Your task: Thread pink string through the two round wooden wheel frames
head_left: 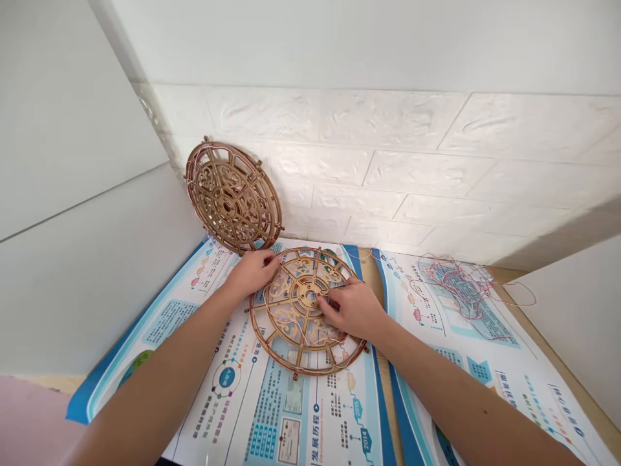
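A round openwork wooden disc (295,294) with scroll patterns, spokes and small tabs lies on the printed sheets in front of me. Thin pale wire runs around its rim and across its face. At its upper left rim, my left hand (255,272) is closed in a pinch; whether it grips the rim or the wire there, I cannot tell. My right hand (356,307) grips the disc's right side, the thumb reaching toward the hub and the other fingers curled at the spokes. Parts of the rim are hidden behind both hands.
Similar openwork discs, apparently stacked (233,197), lean against the white brick-pattern wall (388,175) at the back left. A loose tangle of red and white wire (460,285) lies on the right printed sheet (485,362). White panels stand on both sides.
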`<state>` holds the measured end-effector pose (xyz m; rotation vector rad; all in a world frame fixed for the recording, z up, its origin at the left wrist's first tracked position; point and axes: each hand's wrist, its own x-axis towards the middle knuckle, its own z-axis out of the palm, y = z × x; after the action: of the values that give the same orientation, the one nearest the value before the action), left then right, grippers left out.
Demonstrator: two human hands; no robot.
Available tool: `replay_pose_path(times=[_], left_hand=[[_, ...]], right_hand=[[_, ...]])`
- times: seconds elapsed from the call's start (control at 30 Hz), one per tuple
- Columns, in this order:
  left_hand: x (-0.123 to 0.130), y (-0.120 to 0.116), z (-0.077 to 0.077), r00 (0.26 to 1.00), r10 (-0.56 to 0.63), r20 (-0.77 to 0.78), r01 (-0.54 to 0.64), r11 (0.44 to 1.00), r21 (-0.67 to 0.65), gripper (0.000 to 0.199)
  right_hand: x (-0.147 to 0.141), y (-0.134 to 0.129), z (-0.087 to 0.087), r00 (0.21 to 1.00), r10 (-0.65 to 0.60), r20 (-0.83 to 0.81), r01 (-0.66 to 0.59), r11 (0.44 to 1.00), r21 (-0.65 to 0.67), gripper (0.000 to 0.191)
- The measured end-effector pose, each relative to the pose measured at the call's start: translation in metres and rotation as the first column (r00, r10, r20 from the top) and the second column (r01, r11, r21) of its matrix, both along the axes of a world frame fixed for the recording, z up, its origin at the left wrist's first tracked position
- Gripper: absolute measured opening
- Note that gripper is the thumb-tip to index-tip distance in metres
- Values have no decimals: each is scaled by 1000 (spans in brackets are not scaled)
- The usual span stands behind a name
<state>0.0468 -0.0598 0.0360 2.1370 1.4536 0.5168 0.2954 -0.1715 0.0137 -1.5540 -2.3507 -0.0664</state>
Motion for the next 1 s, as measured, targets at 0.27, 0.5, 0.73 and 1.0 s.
replay_pose_path(times=[0.27,0.5,0.73,1.0], left_hand=[[-10,19,-8,914,135,383,36,913,-406,55],[-13,11,2,973,176,149,-170,984,-51,56],[-13,7,8,976,206,68,-216,943,254,47],[3,-4,-1,983,-135,126,104,968,228,50]], right_hand=[[0,0,0,1000,13,-1,-13,1000,-4,46],[0,1,2,998,-38,44,40,998,-48,45],[-2,-1,6,996,-49,80,54,996,-65,44],[-1,-1,6,998,-29,63,32,998,-53,43]])
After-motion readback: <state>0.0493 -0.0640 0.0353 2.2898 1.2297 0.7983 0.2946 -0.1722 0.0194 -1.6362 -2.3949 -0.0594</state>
